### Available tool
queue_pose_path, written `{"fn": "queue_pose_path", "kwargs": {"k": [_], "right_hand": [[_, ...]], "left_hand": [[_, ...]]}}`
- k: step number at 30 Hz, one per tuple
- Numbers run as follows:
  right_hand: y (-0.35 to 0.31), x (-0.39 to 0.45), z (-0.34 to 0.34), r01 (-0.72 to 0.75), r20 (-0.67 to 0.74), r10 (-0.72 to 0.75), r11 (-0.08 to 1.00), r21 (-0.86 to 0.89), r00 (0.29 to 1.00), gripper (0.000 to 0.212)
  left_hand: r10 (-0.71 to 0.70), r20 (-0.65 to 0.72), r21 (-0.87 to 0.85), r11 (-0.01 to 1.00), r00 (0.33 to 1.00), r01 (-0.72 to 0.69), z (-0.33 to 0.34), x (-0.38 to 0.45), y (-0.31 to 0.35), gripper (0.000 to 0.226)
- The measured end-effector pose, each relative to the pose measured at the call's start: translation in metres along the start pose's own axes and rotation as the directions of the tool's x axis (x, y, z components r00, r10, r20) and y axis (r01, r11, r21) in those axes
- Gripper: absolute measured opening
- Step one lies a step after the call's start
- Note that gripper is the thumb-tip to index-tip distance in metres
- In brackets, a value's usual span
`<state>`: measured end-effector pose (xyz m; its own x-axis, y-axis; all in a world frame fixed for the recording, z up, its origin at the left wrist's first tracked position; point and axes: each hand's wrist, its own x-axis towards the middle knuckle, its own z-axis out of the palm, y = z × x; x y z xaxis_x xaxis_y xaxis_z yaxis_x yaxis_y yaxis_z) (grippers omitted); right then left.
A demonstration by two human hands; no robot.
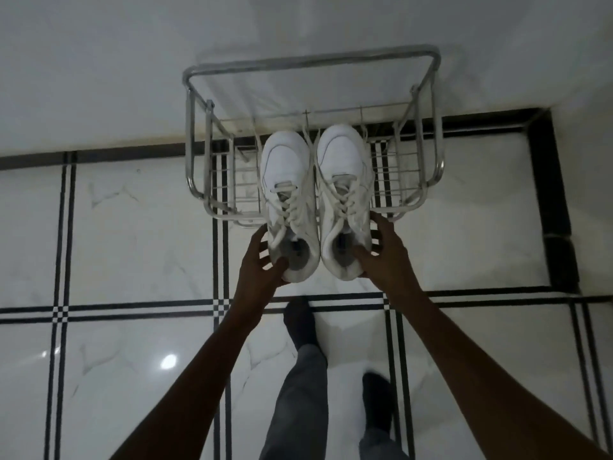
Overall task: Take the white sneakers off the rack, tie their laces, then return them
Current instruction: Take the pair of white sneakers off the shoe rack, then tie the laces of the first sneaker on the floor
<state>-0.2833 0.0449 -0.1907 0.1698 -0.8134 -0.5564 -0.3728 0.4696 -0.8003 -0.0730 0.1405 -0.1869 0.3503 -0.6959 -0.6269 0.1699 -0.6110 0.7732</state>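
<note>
the left hand (262, 263) and the right hand (384, 250) are closing their grip round the heels of the two white sneakers (288, 200), resting toes at 12 o'clock on the wire rack (311, 61), laces (341, 194) apparently untied, so the take-off step is opening and the next move is calling for a level lift toward 6 o'clock.

Glossy white floor tiles (132, 234) with black stripes (63, 227), white wall (99, 61).

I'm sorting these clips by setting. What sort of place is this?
Probably a home entryway or hallway: a metal shoe rack against a plain white wall, over a glossy tiled floor with black border strips.
</note>
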Motion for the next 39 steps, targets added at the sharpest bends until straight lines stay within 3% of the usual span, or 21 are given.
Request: {"fn": "queue_pose_path", "kwargs": {"k": [6,11,17,23,28,31,34,36,39], "right_hand": [[0.093,-0.071,-0.001,-0.067,0.05,0.067,0.998,-0.002,0.996,0.07],[0.179,-0.102,0.008,-0.168,0.096,0.17,0.985,-0.033,0.981,0.066],[0.286,-0.072,0.04,-0.298,0.128,0.303,0.953,-0.057,0.944,0.058],[0.391,-0.02,0.077,-0.298,0.084,0.311,0.944,-0.141,0.947,0.061],[0.437,-0.01,0.093,-0.26,0.106,0.288,0.94,-0.219,0.952,0.063],[0.433,-0.023,0.099,-0.136,0.025,0.156,0.918,-0.372,0.987,0.061],[0.414,-0.038,0.109,0.147,-0.141,-0.242,0.863,-0.484,0.96,0.047],[0.398,-0.041,0.121,0.286,-0.088,-0.378,0.814,-0.505,0.922,0.029],[0.39,-0.031,0.148,0.371,0.108,-0.375,0.754,-0.543,0.921,0.015]], "left_hand": [[0.01,-0.052,0.03,1.0,0.999,-0.008,0.01,-0.074,-0.093,0.065],[-0.106,-0.111,0.033,0.993,0.988,0.11,0.017,-0.099,-0.177,0.058],[-0.195,-0.098,0.046,0.979,0.976,0.201,0.02,-0.058,-0.302,0.06],[-0.191,-0.1,0.041,0.98,0.976,0.196,0.026,0.003,-0.413,0.054],[-0.172,-0.125,0.1,0.978,0.977,0.185,0.023,0.013,-0.458,0.054],[-0.041,-0.188,0.263,0.961,0.981,0.09,0.018,0.013,-0.464,0.059],[0.113,-0.213,0.351,0.936,0.97,-0.032,0.019,0.014,-0.455,0.064],[0.194,-0.215,0.357,0.928,0.957,-0.108,0.02,0.018,-0.449,0.053],[0.323,-0.231,0.348,0.908,0.918,-0.233,0.021,0.028,-0.449,0.028]]}}
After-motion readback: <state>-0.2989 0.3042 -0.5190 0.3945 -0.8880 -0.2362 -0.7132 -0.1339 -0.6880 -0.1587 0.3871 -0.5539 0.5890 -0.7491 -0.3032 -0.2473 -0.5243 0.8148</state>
